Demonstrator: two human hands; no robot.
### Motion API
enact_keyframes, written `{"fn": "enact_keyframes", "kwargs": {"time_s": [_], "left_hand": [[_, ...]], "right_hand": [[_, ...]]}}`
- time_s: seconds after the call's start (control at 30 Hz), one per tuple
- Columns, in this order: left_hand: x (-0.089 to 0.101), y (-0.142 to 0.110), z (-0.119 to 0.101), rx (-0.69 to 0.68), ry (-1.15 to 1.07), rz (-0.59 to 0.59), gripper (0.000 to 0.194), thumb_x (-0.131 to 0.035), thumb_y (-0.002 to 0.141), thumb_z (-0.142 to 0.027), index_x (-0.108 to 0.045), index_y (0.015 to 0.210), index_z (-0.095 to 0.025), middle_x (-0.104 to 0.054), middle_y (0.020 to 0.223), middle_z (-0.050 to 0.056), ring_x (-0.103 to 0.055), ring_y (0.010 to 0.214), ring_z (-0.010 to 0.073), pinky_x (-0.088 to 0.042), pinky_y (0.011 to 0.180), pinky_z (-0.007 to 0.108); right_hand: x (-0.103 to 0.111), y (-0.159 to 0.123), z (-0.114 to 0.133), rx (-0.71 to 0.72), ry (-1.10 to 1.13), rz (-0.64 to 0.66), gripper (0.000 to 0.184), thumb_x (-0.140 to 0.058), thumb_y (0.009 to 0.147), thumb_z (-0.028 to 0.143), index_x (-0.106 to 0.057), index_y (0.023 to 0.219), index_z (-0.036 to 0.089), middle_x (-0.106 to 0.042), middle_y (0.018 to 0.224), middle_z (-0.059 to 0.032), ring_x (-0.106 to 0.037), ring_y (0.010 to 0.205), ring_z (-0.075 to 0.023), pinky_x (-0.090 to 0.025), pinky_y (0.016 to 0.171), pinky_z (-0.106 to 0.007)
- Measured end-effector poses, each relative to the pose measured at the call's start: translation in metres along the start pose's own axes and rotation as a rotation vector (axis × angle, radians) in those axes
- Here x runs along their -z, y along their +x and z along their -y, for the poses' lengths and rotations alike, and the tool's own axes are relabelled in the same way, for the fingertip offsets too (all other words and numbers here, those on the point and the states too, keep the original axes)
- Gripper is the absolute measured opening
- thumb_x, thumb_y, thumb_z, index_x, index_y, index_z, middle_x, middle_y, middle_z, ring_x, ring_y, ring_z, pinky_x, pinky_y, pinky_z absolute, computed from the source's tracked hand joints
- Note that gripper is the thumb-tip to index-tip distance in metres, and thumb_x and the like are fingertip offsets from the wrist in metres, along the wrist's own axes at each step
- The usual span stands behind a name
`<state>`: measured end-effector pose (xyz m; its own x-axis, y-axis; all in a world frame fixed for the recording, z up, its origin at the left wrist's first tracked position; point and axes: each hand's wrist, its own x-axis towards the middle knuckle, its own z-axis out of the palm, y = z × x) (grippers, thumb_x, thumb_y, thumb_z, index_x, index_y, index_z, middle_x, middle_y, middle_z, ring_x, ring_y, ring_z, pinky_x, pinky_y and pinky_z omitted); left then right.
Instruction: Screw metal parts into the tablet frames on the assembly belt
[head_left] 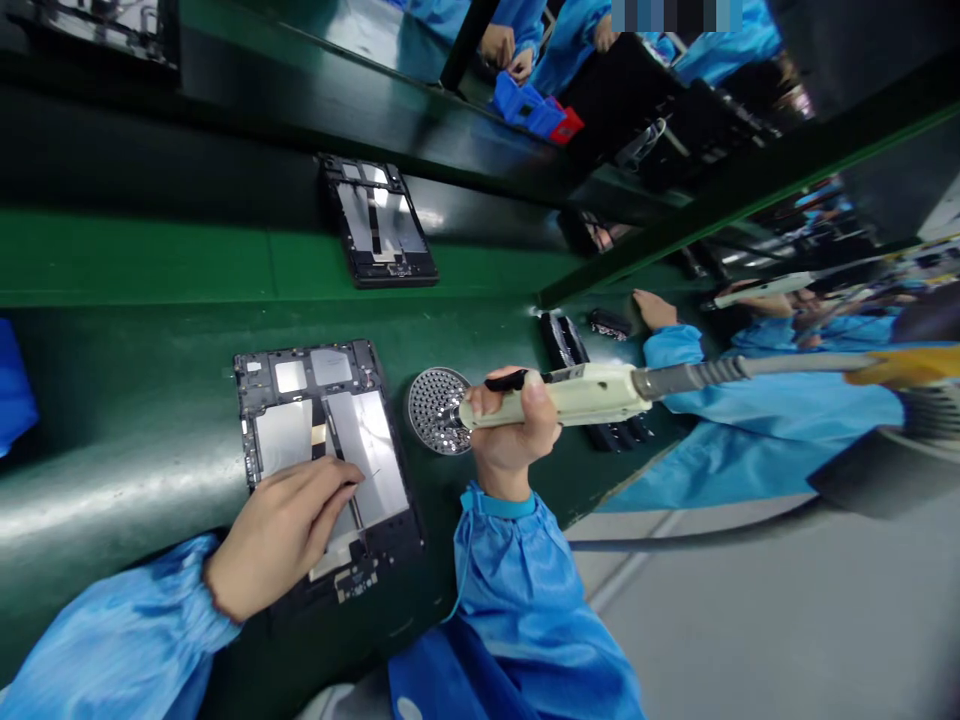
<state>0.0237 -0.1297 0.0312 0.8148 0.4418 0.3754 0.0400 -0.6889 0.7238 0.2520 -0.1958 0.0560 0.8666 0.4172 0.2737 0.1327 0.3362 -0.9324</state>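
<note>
Through the head camera I see my right hand clenched around a cream electric screwdriver. Its long axis runs left to right, with the dark bit end pointing left toward a round perforated screw tray just beside it. A grey cable leaves the tool's right end. My left hand lies open, fingers gently curved, on the smooth silver plates of a black tablet frame, whose long axis runs far to near on the glossy green counter. A 2nd frame lies farther off. At right, a co-worker's hand rests beyond the screwdriver.
</note>
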Motion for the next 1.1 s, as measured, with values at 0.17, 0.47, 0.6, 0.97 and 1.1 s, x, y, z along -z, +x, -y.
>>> {"fn": "enact_keyframes", "kwargs": {"time_s": [0.17, 0.47, 0.6, 0.97, 1.1], "left_hand": [[0.007, 0.001, -0.005, 0.093, -0.167, -0.033, 0.015, -0.051, 0.1, -0.015, -0.065, 0.102, -0.018, -0.072, 0.098, 0.004, -0.07, 0.09, 0.0154, -0.056, 0.08, 0.025], [0.078, 0.031, 0.066, 0.751, -0.452, -0.489, 0.033, -0.078, 0.071, -0.041, -0.07, 0.087, -0.013, -0.058, 0.063, 0.0, -0.042, 0.05, 0.008, -0.029, 0.045, 0.021], [0.075, 0.032, 0.088, 0.818, -0.466, -0.42, 0.027, -0.076, 0.07, -0.037, -0.07, 0.08, -0.013, -0.059, 0.063, 0.001, -0.043, 0.051, 0.009, -0.031, 0.048, 0.022], [0.07, 0.039, 0.096, 0.719, -0.196, -0.272, 0.008, -0.069, 0.082, -0.021, -0.072, 0.08, -0.014, -0.07, 0.076, 0.003, -0.055, 0.063, 0.0124, -0.04, 0.063, 0.024], [0.072, 0.037, 0.1, 0.713, -0.216, -0.21, 0.013, -0.066, 0.086, -0.025, -0.071, 0.082, -0.013, -0.064, 0.064, 0.0, -0.053, 0.054, 0.0115, -0.04, 0.057, 0.022]], "right_hand": [[-0.002, -0.001, -0.002, -0.004, 0.001, 0.005, 0.034, -0.071, 0.072, 0.052, -0.066, 0.067, 0.018, -0.042, 0.039, 0.0065, -0.043, 0.034, -0.0115, -0.042, 0.04, -0.025], [0.013, 0.004, 0.015, 0.083, 0.095, 0.035, 0.035, -0.06, 0.069, 0.051, -0.071, 0.068, 0.018, -0.041, 0.038, 0.004, -0.04, 0.032, -0.0137, -0.042, 0.038, -0.03], [0.008, -0.002, 0.029, 0.124, 0.092, 0.137, 0.036, -0.06, 0.068, 0.054, -0.068, 0.064, 0.019, -0.039, 0.037, 0.0037, -0.041, 0.032, -0.0152, -0.043, 0.039, -0.031], [-0.071, -0.019, 0.055, 0.057, 0.172, 0.413, 0.031, -0.071, 0.075, 0.05, -0.078, 0.076, 0.02, -0.047, 0.042, 0.0031, -0.044, 0.036, -0.0142, -0.04, 0.041, -0.029], [-0.128, -0.025, 0.04, -0.063, 0.232, 0.457, 0.029, -0.076, 0.073, 0.049, -0.076, 0.071, 0.02, -0.045, 0.04, 0.0044, -0.04, 0.034, -0.0115, -0.04, 0.039, -0.027]]}}
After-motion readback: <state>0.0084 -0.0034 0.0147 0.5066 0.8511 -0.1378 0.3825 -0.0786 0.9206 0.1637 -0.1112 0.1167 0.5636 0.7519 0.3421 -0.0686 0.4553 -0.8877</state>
